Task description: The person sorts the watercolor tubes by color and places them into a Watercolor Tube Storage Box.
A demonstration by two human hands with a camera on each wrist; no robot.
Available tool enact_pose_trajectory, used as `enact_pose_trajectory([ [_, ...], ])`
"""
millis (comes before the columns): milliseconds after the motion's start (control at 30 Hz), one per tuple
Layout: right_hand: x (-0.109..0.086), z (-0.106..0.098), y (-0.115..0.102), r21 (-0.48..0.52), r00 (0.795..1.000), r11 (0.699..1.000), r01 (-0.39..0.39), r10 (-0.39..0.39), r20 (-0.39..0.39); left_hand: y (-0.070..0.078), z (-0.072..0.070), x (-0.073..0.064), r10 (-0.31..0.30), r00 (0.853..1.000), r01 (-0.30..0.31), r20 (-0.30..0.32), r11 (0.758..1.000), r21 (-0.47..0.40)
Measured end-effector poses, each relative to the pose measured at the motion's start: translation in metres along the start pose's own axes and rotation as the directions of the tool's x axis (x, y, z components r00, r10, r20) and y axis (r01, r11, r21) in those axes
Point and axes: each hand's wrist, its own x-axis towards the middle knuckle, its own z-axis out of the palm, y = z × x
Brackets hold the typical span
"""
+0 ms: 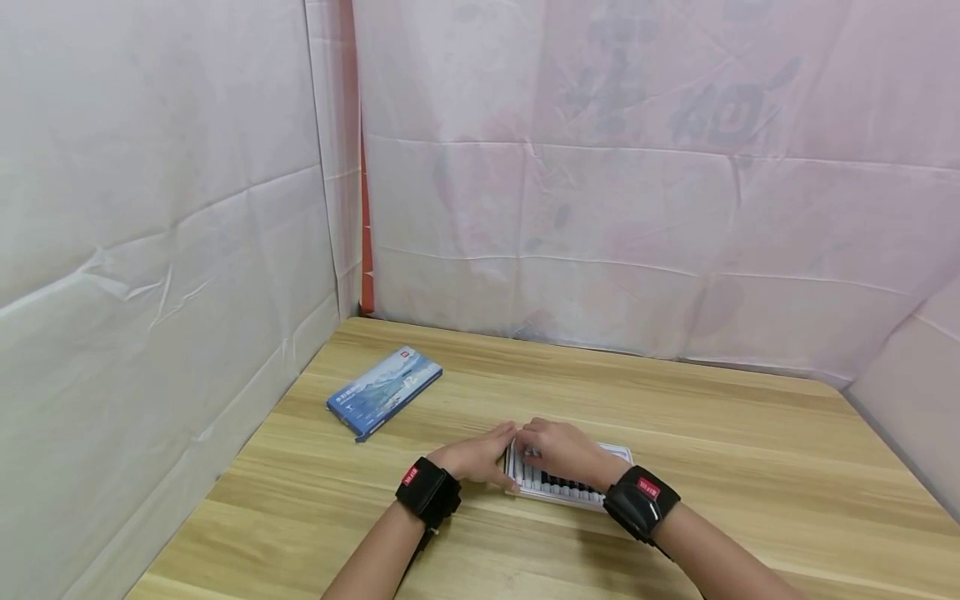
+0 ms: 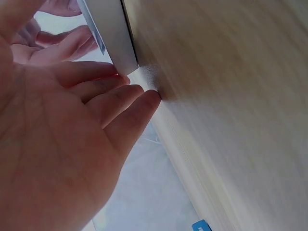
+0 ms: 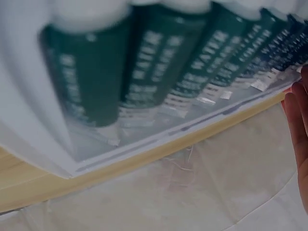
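Observation:
A shallow white tray (image 1: 619, 451) of watercolour tubes lies on the table in front of the person, dark tubes (image 3: 166, 55) side by side with white caps. My left hand (image 1: 476, 457) holds the tray's left end, thumb at the near corner and fingers at the far one. In the left wrist view those fingertips meet the tray's corner, close over the tabletop. My right hand (image 1: 564, 454) reaches over the tray's left part, fingers bent down among the tubes. Whether it pinches a tube I cannot tell. Its fingers (image 3: 299, 125) show at the right wrist view's edge.
A blue box (image 1: 386, 390) with a mountain picture lies flat at the back left of the wooden table (image 1: 720, 433). Whitish sheets (image 1: 600, 217) hang behind the table and along both sides.

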Motion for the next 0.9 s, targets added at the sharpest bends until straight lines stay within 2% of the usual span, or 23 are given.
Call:
enact_pose_trajectory([
  [233, 0.0022, -0.0041, -0.0008, -0.039, 0.999, 0.999, 0.018, -0.017, 0.045, 0.0003, 0.0001, 0.0003, -0.004, 1.0, 0.005, 0.006, 1.0, -0.021],
  [533, 0.0027, -0.0081, -0.0042, -0.08, 0.992, 0.997, -0.003, 0.012, 0.122, -0.0018, 0.0012, 0.0008, 0.006, 1.0, -0.006, 0.009, 0.998, -0.064],
  [667, 0.0017, -0.008, -0.0053, -0.083, 0.993, 0.997, 0.004, 0.006, 0.114, -0.002, 0.0014, 0.0007, 0.002, 1.0, -0.001, 0.013, 0.997, -0.075],
  [900, -0.0007, -0.0032, -0.0067, -0.108, 0.996, 0.994, -0.004, 0.013, 0.084, -0.0021, 0.0009, 0.0018, 0.003, 1.0, -0.002, 0.018, 0.999, -0.046],
])
